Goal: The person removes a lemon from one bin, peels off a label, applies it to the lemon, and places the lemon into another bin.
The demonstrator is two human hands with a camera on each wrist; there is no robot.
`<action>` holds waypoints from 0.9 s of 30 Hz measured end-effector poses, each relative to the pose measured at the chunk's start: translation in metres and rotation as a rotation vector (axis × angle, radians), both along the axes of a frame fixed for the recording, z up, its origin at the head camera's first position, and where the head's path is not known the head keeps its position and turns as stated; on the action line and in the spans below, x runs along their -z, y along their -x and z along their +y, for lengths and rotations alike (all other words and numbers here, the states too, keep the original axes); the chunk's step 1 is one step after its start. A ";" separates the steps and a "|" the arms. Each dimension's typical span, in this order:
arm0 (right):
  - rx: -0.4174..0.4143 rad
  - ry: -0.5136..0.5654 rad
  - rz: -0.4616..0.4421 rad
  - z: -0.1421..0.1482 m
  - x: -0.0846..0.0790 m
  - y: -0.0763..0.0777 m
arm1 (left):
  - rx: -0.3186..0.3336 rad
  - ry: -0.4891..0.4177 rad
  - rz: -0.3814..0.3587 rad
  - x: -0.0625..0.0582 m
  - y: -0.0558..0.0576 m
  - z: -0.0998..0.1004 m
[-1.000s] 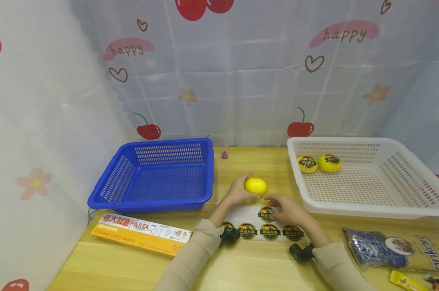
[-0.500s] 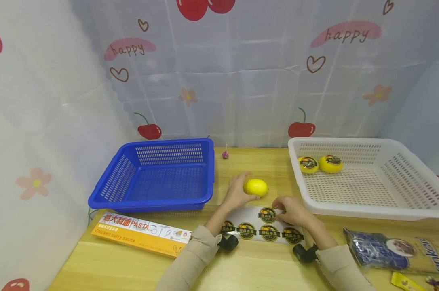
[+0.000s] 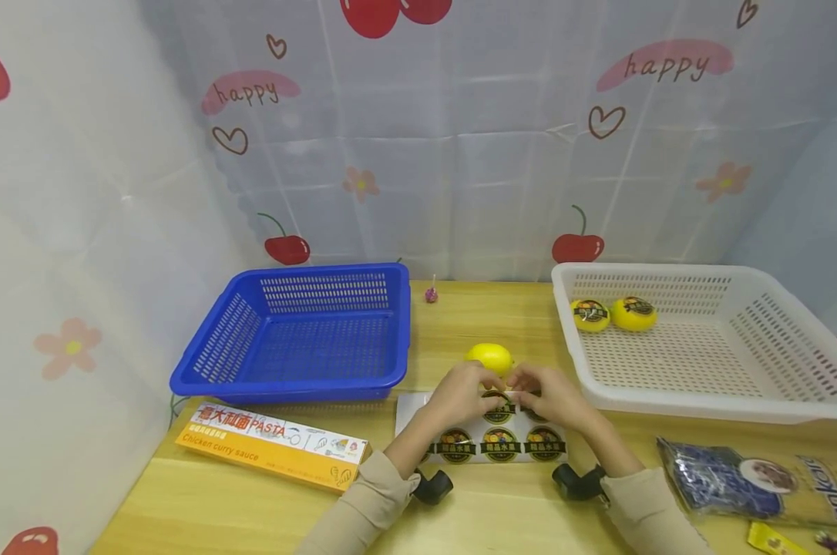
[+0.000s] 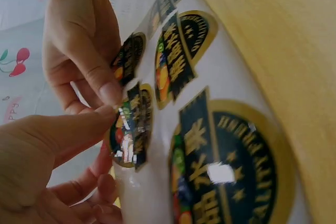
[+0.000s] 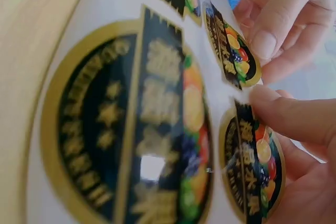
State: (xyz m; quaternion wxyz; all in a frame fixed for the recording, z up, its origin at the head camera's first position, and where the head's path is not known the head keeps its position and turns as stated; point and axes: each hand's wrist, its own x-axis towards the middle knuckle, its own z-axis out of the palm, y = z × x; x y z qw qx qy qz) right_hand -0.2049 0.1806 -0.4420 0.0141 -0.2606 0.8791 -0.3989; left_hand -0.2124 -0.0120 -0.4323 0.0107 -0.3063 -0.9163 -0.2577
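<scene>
A white sheet point(image 3: 408, 407) with several round black-and-gold fruit stickers point(image 3: 500, 445) is under both hands in the head view. My left hand point(image 3: 458, 395) pinches its far edge between thumb and fingers. Right beside it, my right hand point(image 3: 552, 398) pinches the same edge, the two thumbs nearly meeting. In the left wrist view the left thumb point(image 4: 79, 129) lies on a sticker at the edge, and the sheet bows upward. The right wrist view has the right thumb point(image 5: 294, 114) between two stickers. A plain yellow lemon point(image 3: 489, 356) sits just beyond the hands, partly covered by the left one.
A blue basket point(image 3: 399, 324) stands at left, a white basket point(image 3: 564, 331) at right with two stickered lemons point(image 3: 633, 314) inside. A pasta box point(image 3: 273, 447) lies front left, a bagged package point(image 3: 758, 478) and yellow wrapper point(image 3: 772, 538) front right. A lollipop point(image 3: 431, 294) is at the back.
My left hand has left the lemon and come down to the sheet's far edge, beside the right hand. The sheet has shifted slightly left; the lemon stays on the table.
</scene>
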 end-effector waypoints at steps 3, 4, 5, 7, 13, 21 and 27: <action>0.012 0.043 0.026 0.000 0.000 -0.001 | -0.017 -0.029 0.017 0.000 -0.001 -0.002; 0.013 0.053 0.030 0.000 0.000 -0.001 | -0.022 -0.037 0.020 0.000 -0.001 -0.003; 0.017 0.059 0.035 0.000 -0.001 -0.002 | -0.024 -0.045 0.015 0.000 -0.001 -0.004; 0.024 0.069 0.035 0.000 -0.001 -0.002 | -0.025 -0.054 0.003 0.000 -0.001 -0.005; 0.030 0.063 0.014 0.002 0.000 -0.002 | 0.012 -0.118 -0.056 0.000 0.001 -0.010; 0.045 -0.086 0.017 0.010 0.009 0.001 | 0.013 -0.336 -0.144 -0.005 0.007 -0.029; 0.197 0.009 -0.017 0.006 0.005 0.007 | -0.088 -0.489 -0.230 -0.010 0.015 -0.035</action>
